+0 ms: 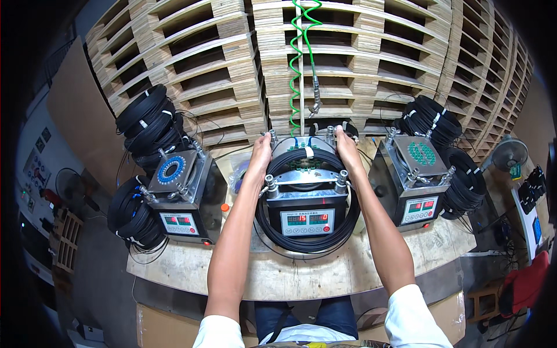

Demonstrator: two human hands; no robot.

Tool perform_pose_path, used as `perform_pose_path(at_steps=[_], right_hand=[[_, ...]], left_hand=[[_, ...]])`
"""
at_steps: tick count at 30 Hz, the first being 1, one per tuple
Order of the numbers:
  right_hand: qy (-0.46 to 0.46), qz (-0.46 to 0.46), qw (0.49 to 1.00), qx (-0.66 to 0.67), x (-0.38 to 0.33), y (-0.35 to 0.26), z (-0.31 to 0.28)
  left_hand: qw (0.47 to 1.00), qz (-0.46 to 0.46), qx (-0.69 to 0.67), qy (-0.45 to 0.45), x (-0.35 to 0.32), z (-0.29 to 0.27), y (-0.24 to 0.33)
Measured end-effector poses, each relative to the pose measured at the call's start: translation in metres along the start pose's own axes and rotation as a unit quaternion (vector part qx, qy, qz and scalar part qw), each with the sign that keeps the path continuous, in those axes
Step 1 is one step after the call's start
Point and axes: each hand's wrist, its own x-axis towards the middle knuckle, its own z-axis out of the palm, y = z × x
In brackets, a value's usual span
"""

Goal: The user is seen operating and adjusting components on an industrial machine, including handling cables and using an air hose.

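Note:
The middle tabletop machine [307, 223] has a metal top with corner posts and a lit red and green display on its front. A coil of black cable [307, 243] with a white tie loops around it, hanging down in front of the casing and rising over the top plate. My left hand [261, 155] is closed at the far left corner post [272, 137]. At the far right corner post [331, 134], my right hand [348, 152] is closed in the same way. The undersides of both hands are hidden.
Similar machines flank it, the left machine [180, 203] with a blue ring on top and the right machine [415, 191] with green pieces. Black cable coils [145, 119] are stacked beside them on the wooden table [174, 261]. A green spiral air hose [296, 69] hangs before stacked pallets [383, 37].

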Motion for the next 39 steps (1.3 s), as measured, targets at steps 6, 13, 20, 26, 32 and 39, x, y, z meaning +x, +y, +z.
perform_pose_path(at_steps=[6, 13, 20, 26, 32, 39], right_hand=[[0.013, -0.027, 0.996, 0.083, -0.012, -0.015, -0.001], [0.028, -0.012, 0.998, 0.047, 0.000, 0.000, -0.009], [0.024, 0.009, 1.000, 0.006, -0.014, -0.017, -0.001], [0.031, -0.025, 0.997, 0.070, 0.000, 0.005, -0.005], [0.041, -0.006, 0.996, 0.082, -0.009, -0.010, -0.001], [0.024, -0.010, 0.995, 0.095, -0.007, -0.006, -0.008]], left_hand=[[1.000, 0.017, -0.021, 0.014, 0.008, 0.002, -0.007], [0.999, -0.027, -0.004, -0.023, 0.000, 0.008, 0.007], [1.000, -0.017, -0.012, 0.010, 0.007, -0.008, -0.005], [1.000, -0.002, -0.004, 0.011, 0.015, 0.008, -0.012], [1.000, -0.017, -0.017, 0.013, 0.004, 0.005, -0.002], [1.000, -0.013, -0.003, 0.014, 0.002, 0.011, 0.002]])
